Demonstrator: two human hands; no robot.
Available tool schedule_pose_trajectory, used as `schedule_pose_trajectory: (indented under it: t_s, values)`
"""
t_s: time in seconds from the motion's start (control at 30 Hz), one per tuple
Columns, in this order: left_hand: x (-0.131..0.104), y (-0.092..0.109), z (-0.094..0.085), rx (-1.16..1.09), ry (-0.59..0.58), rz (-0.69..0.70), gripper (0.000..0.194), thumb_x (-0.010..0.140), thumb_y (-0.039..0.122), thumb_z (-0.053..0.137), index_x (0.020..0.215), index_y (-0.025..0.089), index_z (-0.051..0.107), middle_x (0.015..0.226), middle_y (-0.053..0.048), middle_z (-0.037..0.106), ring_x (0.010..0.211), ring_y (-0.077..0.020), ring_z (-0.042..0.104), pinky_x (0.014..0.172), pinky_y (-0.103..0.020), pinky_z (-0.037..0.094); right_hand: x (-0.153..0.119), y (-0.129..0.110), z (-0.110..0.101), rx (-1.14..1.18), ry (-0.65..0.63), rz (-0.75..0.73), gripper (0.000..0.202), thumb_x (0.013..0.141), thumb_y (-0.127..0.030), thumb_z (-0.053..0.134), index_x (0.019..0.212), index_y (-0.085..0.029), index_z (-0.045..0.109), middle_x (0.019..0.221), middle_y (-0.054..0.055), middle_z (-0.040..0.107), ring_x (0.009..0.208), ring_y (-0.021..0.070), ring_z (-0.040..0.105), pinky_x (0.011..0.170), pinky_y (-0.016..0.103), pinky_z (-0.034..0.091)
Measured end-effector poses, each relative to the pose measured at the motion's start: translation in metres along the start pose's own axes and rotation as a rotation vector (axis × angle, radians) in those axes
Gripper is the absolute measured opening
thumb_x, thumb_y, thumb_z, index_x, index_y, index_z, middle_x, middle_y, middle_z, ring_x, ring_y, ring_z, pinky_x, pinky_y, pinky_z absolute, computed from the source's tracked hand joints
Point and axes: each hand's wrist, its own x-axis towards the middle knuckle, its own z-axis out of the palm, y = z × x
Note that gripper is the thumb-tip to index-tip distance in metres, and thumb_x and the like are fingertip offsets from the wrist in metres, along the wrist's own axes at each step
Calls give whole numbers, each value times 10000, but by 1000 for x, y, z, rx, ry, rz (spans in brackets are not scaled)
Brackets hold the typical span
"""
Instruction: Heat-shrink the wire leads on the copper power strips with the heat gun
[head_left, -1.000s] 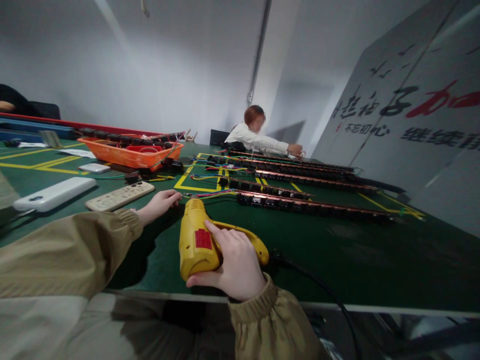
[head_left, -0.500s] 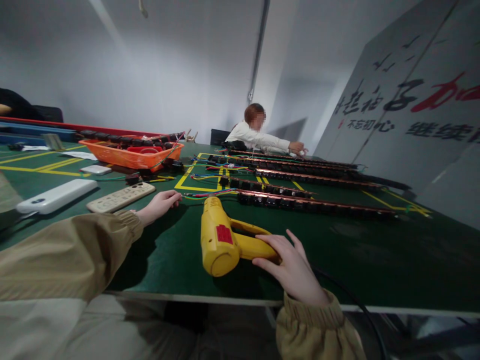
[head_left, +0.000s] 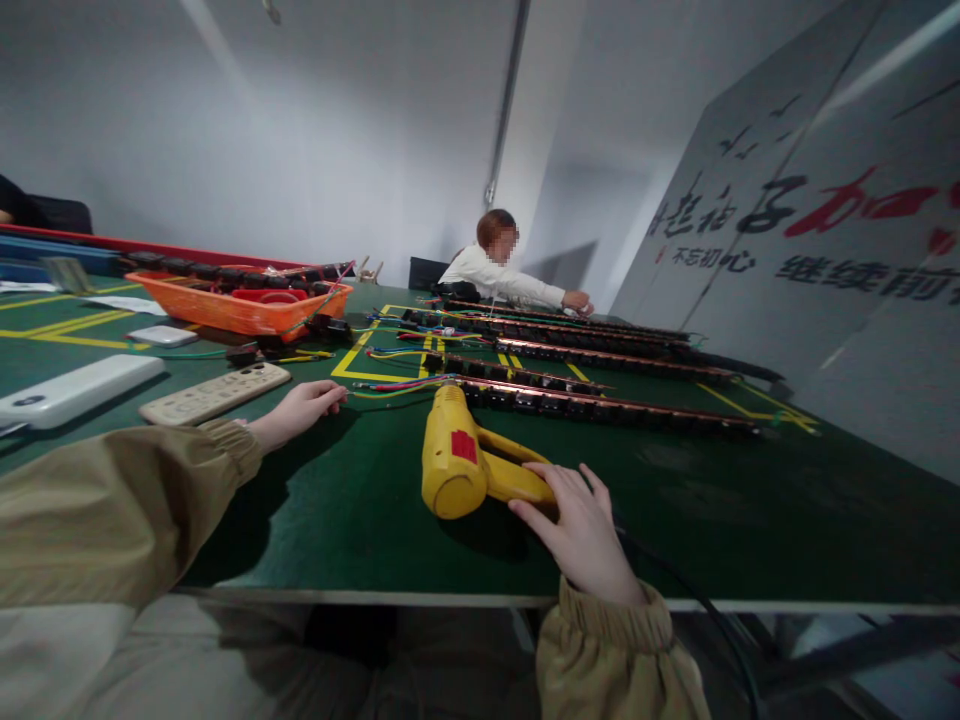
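Observation:
A yellow heat gun with a red label is in my right hand, which has its fingers and thumb loosely around the handle. The gun's nozzle points away from me, by the near end of a long dark strip with a copper-coloured edge. Coloured wires come out of that strip's left end. My left hand is closed in a pinch at the tip of a yellow-green wire, low over the green table. The exact grip is too small to see clearly.
Several similar strips lie farther back. On the left are an orange basket of parts, a beige phone-shaped item and a white power bank. A black cable hangs over the edge. A person reaches across opposite.
The heat gun has moved right and slightly away from me, its nozzle now nearer the strip's end. My left hand stays at the wire tip. The camera view has turned slightly right.

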Motion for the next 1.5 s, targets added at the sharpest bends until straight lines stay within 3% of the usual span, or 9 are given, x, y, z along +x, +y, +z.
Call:
schedule_pose_trajectory:
  t_s: [0.23,0.57,0.87,1.07,1.17,1.5]
  values:
    - [-1,-2,-1,12,7,5,589,621,677,482,793,125,594,669,-39,555,625,-129,461,604,-245,364,-2,-15,8,48,-12,-16,376,807,-443,580,1091,-204,517,1109,8,573,1108,182,476,1066,424,108]
    - [-4,3,-1,15,20,7,561,626,612,481,861,121,612,666,-32,552,632,-132,461,597,-241,361,-7,-51,17,146,1,-99,312,810,-307,602,1087,-185,530,1061,5,574,1045,161,476,1071,388,139]
    - [2,3,0,-52,66,-16,604,593,620,515,914,118,618,714,-47,578,666,-148,476,615,-249,371,-6,-78,22,204,-32,-133,377,760,-348,661,1075,-178,544,1051,21,578,1028,179,481,1066,399,174]
    - [16,-2,2,167,-26,-19,598,583,689,477,768,133,598,786,-69,615,720,-176,516,667,-275,382,-6,-79,26,161,1,-134,431,728,-416,695,1055,-177,551,1027,22,583,1002,190,493,1038,409,212]
    - [19,-9,2,260,-50,32,592,613,691,448,800,150,601,829,-66,626,761,-191,536,696,-282,389,-5,-77,27,137,1,-140,441,731,-463,685,1029,-165,555,1016,34,587,986,197,499,1021,408,228]
    - [6,-9,-1,439,-53,131,473,765,581,352,854,167,565,871,-74,621,807,-201,554,716,-281,388,-3,-74,17,174,-53,-115,386,732,-445,691,998,-196,565,989,10,598,943,183,503,892,336,315]
